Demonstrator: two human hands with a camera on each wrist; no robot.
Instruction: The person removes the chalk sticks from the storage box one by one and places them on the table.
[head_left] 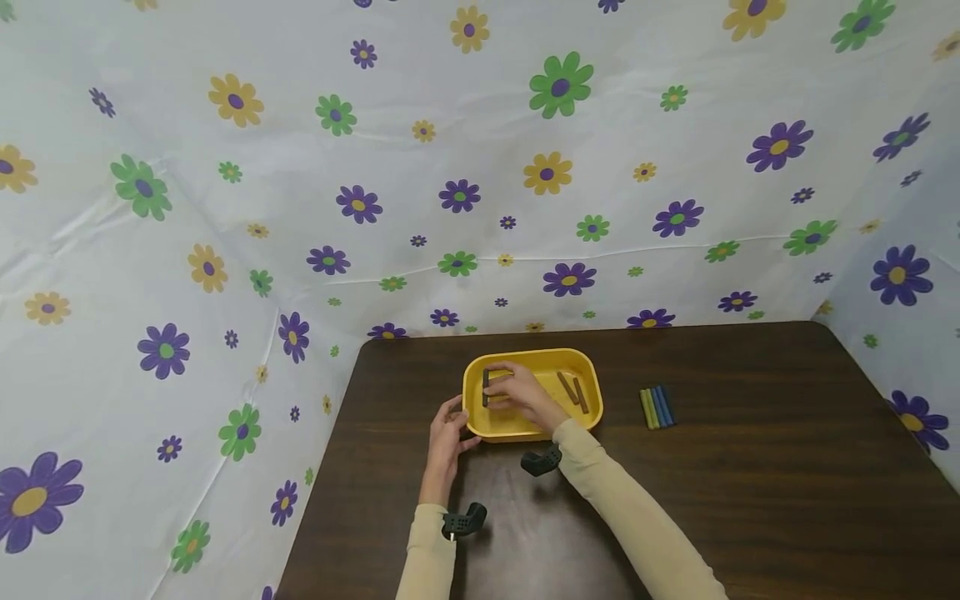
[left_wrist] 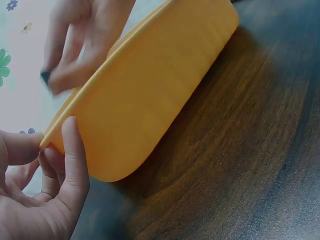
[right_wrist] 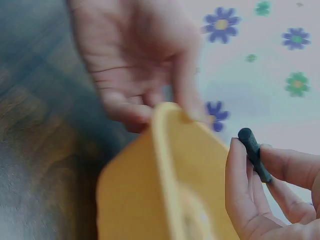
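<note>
A yellow plastic tray sits near the back of the dark table. My left hand pinches its front left corner by the rim; in the left wrist view the thumb and fingers lie on either side of the rim. Over the tray's left end, my right hand holds a short, dark crayon-like stick between thumb and fingertips. Two brown sticks lie side by side at the right end of the tray floor. Whether anything lies beneath the right hand is hidden.
To the right of the tray, several yellow-green and blue sticks lie in a row on the wooden table. A flower-patterned white sheet hangs behind the table and along its sides.
</note>
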